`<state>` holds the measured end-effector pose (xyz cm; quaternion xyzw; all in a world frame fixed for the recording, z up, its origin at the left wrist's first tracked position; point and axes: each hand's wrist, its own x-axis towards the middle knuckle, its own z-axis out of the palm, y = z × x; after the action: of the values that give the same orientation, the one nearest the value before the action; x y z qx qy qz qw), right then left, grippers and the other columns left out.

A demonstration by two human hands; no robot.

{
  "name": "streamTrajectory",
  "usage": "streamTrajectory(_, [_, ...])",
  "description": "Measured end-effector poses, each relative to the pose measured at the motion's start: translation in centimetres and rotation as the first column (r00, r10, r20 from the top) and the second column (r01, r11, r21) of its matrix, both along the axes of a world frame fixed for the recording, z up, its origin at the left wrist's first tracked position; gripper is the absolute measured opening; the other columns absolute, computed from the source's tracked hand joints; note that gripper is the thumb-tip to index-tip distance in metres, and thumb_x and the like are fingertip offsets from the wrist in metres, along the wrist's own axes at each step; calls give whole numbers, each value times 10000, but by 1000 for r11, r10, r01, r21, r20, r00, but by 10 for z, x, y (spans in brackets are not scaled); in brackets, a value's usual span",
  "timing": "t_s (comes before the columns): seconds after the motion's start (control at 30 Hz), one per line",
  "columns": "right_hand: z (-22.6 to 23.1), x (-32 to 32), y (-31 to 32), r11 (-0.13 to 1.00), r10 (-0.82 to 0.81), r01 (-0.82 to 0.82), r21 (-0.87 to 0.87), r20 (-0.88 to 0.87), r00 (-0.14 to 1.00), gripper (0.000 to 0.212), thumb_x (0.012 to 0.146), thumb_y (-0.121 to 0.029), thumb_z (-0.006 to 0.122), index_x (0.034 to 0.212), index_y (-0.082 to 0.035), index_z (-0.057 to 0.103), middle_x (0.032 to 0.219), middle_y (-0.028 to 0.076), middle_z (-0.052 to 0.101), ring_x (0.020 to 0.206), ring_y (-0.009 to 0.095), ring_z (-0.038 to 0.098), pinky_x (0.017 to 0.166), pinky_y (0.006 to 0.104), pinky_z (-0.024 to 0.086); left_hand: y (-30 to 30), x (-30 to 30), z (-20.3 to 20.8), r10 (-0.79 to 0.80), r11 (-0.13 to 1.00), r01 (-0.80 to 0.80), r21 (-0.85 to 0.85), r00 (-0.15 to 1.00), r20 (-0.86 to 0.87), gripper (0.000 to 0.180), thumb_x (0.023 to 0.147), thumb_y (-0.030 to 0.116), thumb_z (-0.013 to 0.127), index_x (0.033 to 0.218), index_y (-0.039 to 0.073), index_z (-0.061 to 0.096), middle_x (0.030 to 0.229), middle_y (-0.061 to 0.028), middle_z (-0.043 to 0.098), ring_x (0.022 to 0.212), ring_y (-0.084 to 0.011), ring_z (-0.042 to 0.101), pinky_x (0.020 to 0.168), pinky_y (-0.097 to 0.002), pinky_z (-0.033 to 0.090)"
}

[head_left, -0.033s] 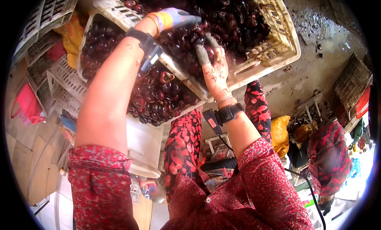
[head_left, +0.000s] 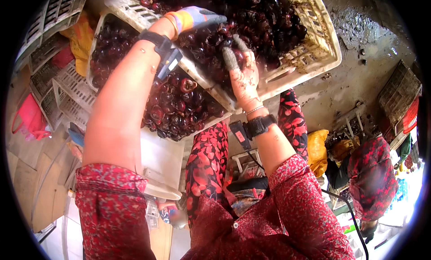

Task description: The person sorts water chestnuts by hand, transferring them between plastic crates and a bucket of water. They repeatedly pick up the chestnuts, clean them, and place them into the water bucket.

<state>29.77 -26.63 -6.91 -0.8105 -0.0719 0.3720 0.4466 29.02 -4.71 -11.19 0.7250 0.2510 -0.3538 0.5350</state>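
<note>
A large white plastic crate (head_left: 330,58) at the top holds a heap of glossy, dark red-brown water chestnuts (head_left: 269,28). My left hand (head_left: 195,19), in a grey-blue glove with an orange cuff, reaches over its near left side. Its fingers stretch to the right along the heap; their undersides are hidden. My right hand (head_left: 244,76) is ungloved, with muddy grey covers on two fingertips. It comes over the crate's near rim, and a reddish water chestnut (head_left: 240,59) shows between those fingers. The left and right hands are apart.
A second white crate (head_left: 92,71) of water chestnuts (head_left: 179,103) stands left, below the first. Stacked crates (head_left: 74,89) and a pink bag (head_left: 31,116) lie far left. Wet, muddy floor (head_left: 359,31) spreads right. Another person (head_left: 372,174) is at the right, near a yellow sack (head_left: 317,152).
My left forearm has shifted very slightly to the left. Otherwise both hands and the crates look the same.
</note>
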Motion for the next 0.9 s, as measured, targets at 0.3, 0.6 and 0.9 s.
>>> streamTrajectory(0.3, [0,-4,-6,980,-175,194,51,-259,950,426,813,-333,648,1175,-118,578,1084,102,614,1011,201,573,891,298,423,-9,6,25,-15,995,-10,-95,966,-258,418,872,409,558,1172,122,603,1113,-62,629,1021,-139,551,885,-285,413])
streamTrajectory(0.6, [27,8,5,949,-173,263,175,-406,897,399,824,-218,659,1164,-30,567,1068,35,629,967,110,552,890,257,411,-8,-4,25,-30,974,13,-226,997,-72,386,919,324,487,1227,103,559,1212,-65,576,1118,-131,510,996,-278,353])
streamTrajectory(0.9, [60,-8,23,861,-239,434,264,-544,804,443,736,-109,749,1130,-13,569,1046,58,626,941,112,568,849,256,453,-1,-15,39,-151,944,175,-280,983,105,283,871,257,580,1085,85,646,1040,-13,636,972,-90,549,881,-260,428])
